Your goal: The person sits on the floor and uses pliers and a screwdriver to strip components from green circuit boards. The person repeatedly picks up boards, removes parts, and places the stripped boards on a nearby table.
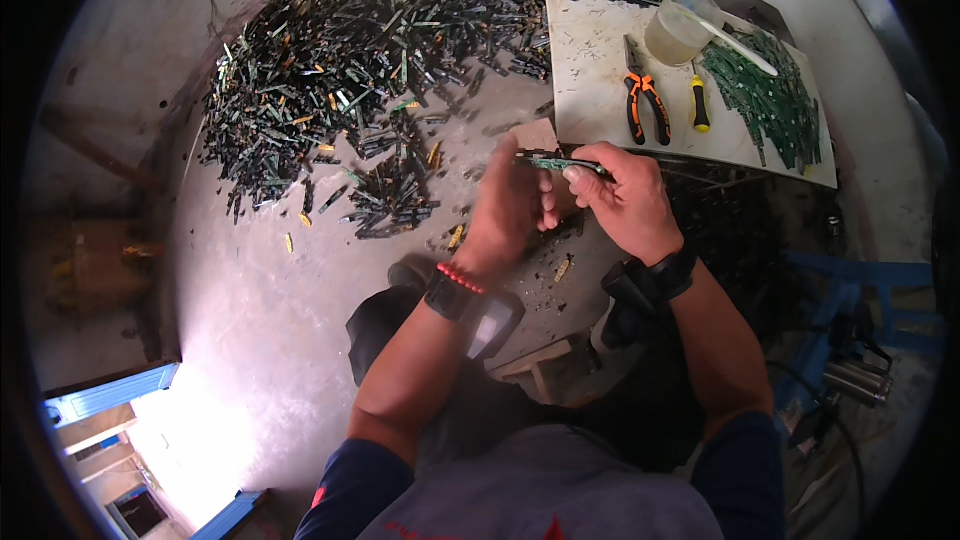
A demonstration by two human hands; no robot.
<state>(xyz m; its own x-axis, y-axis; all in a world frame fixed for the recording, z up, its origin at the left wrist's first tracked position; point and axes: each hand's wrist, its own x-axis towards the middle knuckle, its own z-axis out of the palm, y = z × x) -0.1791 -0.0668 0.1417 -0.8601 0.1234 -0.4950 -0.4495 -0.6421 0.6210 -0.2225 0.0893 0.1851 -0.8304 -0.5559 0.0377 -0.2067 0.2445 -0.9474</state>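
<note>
A narrow green circuit board strip (565,165) with dark parts along it is held out in front of me. My right hand (635,198) pinches its right end between thumb and fingers. At the other end, my left hand (502,202) is closed around the strip; its thumb side is smeared by motion, and its exact grip is partly hidden. Just beyond the hands lies a small tan block (536,134). Orange-and-black long-nose pliers (646,105) and a yellow-and-black screwdriver (699,108) rest on a white board (590,50), beyond my right hand.
A wide heap of dark narrow strips (370,50) covers the floor ahead and left. The white board also carries a translucent cup (680,28), a white-handled tool (745,52) and green circuit strips (768,100). Right are a blue frame (905,275) and a metal flask (856,382).
</note>
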